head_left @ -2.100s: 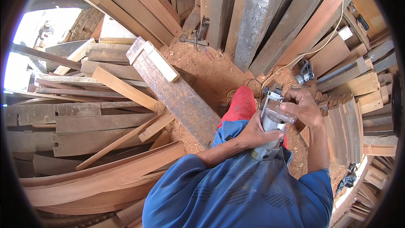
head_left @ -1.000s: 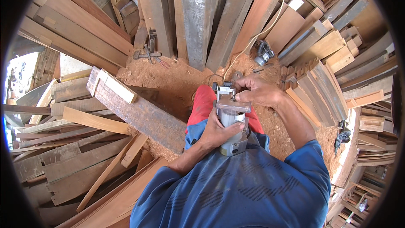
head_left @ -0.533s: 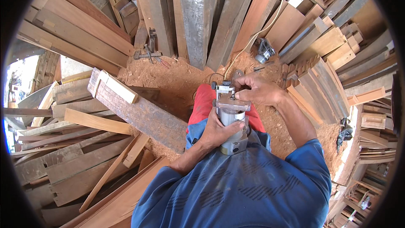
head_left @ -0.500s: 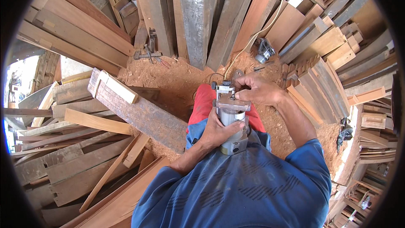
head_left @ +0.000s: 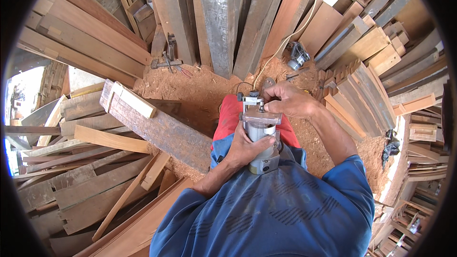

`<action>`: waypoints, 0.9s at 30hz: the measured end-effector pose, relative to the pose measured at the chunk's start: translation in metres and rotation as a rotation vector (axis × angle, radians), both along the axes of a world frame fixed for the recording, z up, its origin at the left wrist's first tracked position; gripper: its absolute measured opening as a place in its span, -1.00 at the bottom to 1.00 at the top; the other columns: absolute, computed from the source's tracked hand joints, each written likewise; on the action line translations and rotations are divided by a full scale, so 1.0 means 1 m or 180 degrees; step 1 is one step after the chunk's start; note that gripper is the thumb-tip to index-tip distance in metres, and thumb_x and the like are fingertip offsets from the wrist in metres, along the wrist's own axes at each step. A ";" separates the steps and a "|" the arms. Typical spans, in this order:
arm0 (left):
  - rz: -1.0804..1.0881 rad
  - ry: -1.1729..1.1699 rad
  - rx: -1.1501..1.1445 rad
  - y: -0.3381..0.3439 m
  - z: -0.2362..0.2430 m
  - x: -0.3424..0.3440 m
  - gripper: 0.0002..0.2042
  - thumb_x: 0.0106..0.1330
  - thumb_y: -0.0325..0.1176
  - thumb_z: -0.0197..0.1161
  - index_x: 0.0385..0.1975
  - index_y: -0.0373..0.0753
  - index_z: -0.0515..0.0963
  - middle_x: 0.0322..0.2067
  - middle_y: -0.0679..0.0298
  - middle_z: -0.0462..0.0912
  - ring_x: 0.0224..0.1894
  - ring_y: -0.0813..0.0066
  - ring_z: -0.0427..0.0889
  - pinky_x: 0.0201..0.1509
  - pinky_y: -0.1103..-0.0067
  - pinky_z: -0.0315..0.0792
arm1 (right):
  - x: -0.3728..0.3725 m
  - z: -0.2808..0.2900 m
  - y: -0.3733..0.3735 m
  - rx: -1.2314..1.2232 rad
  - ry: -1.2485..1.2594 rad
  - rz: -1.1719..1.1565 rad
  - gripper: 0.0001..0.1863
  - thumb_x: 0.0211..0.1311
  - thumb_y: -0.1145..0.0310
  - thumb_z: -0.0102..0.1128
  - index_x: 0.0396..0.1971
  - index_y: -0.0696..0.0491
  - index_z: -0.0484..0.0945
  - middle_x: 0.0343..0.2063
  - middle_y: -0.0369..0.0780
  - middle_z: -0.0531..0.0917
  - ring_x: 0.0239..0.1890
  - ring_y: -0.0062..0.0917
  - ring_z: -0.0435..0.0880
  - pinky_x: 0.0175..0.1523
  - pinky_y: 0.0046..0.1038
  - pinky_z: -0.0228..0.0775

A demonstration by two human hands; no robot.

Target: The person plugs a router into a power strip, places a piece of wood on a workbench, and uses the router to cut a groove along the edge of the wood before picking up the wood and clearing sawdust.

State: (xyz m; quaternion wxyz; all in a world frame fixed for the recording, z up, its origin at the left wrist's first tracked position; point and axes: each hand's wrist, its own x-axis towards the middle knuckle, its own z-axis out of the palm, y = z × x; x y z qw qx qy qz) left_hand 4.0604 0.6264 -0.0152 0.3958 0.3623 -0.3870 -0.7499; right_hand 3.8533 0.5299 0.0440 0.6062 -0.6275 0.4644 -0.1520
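Observation:
A trim router (head_left: 263,150) stands base-up in my lap, its lower end against my blue shirt. My left hand (head_left: 245,150) is wrapped round its grey body, with the thumb lying across the front. On top is a clear base plate (head_left: 263,117), with a small dark bit (head_left: 261,108) standing up from it. My right hand (head_left: 291,101) is closed at the plate's far right edge, fingers curled and thumb close beside the bit. What the fingertips pinch is hidden. A metal bracket with dark knobs (head_left: 252,97) shows at the far side.
A weathered plank (head_left: 157,123) carrying a pale wood strip (head_left: 133,99) slants in from the left. A pale cord (head_left: 285,43) runs away from the router. Beyond lie another power tool (head_left: 298,57), a hammer (head_left: 166,63) and red-handled pliers (head_left: 183,71) on sawdust. Stacked boards surround me.
My right hand has shifted very slightly to the left at the base plate. The left hand and the router keep their place.

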 end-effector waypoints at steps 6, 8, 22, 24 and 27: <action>-0.0072 0.0039 0.0122 -0.003 0.009 0.002 -0.35 0.16 -0.40 0.58 0.21 -0.30 0.35 -0.04 0.22 0.64 -0.03 0.52 0.65 0.08 0.46 0.59 | 0.002 0.014 0.001 -0.0093 0.0039 0.0019 -0.76 0.17 0.31 0.27 -0.35 0.21 0.65 -0.48 -0.30 0.66 -0.41 -0.65 0.53 -0.28 -0.45 0.37; -0.0037 0.0018 0.0054 -0.003 0.010 0.002 -0.34 0.16 -0.40 0.58 0.22 -0.30 0.36 -0.03 0.22 0.64 -0.03 0.52 0.66 0.08 0.46 0.59 | -0.001 0.013 0.007 -0.0181 -0.0181 -0.0420 -0.76 0.23 0.31 0.28 -0.25 0.20 0.64 -0.40 -0.31 0.67 -0.37 -0.65 0.54 -0.25 -0.49 0.40; 0.0165 0.0386 0.0319 -0.008 0.007 0.001 -0.33 0.17 -0.46 0.56 0.24 -0.32 0.33 -0.06 0.22 0.66 -0.07 0.51 0.69 0.03 0.50 0.62 | -0.032 -0.009 0.109 0.0057 -0.0735 -0.0913 -0.67 0.30 0.47 0.38 0.04 0.12 0.61 -0.11 -0.28 0.69 0.00 -0.60 0.62 0.16 -0.46 0.47; 0.0180 0.0434 0.0330 -0.007 0.006 0.000 -0.35 0.17 -0.46 0.55 0.24 -0.30 0.34 -0.06 0.23 0.66 -0.08 0.51 0.70 0.02 0.50 0.63 | -0.030 -0.011 0.113 0.0202 -0.0672 -0.1028 -0.67 0.29 0.46 0.40 0.04 0.14 0.62 -0.11 -0.26 0.70 -0.03 -0.61 0.64 0.15 -0.46 0.48; 0.0282 0.0512 0.0257 -0.006 0.009 -0.001 -0.36 0.17 -0.47 0.54 0.24 -0.29 0.35 -0.06 0.23 0.66 -0.08 0.52 0.70 0.01 0.49 0.63 | -0.027 -0.016 0.115 0.0060 -0.0535 -0.1040 -0.67 0.28 0.46 0.41 0.03 0.14 0.62 -0.11 -0.26 0.70 -0.04 -0.61 0.64 0.14 -0.46 0.49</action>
